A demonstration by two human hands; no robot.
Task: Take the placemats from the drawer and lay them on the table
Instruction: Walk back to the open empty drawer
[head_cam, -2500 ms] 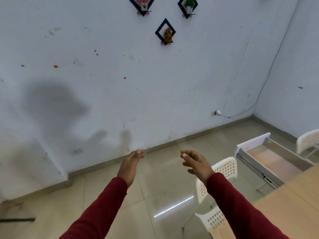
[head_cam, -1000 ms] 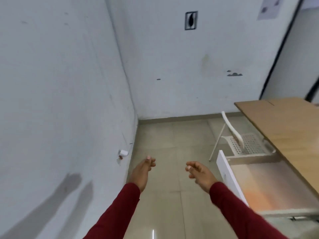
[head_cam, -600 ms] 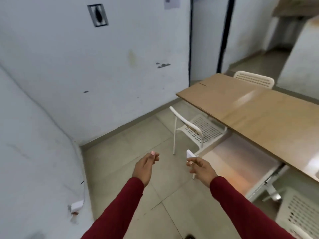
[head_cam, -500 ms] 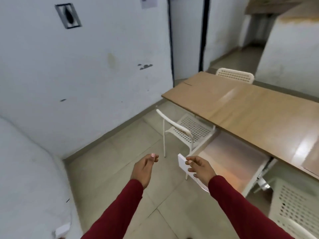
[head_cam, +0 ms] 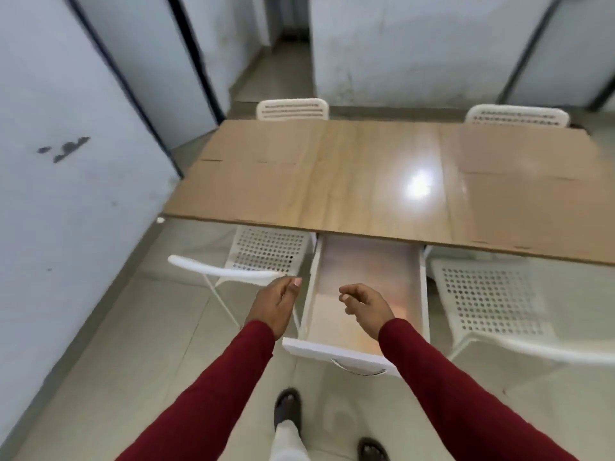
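Head view: the white drawer [head_cam: 357, 352] stands pulled out from under the wooden bench [head_cam: 332, 181]. Its inside shows a pale, flat surface; whether that is placemats cannot be told. The left hand [head_cam: 276, 302] hangs over the drawer's left wall, fingers loosely curled, holding nothing. The right hand [head_cam: 366, 306] hovers above the drawer's interior, fingers relaxed, holding nothing. White perforated chairs [head_cam: 266, 251] flank the drawer.
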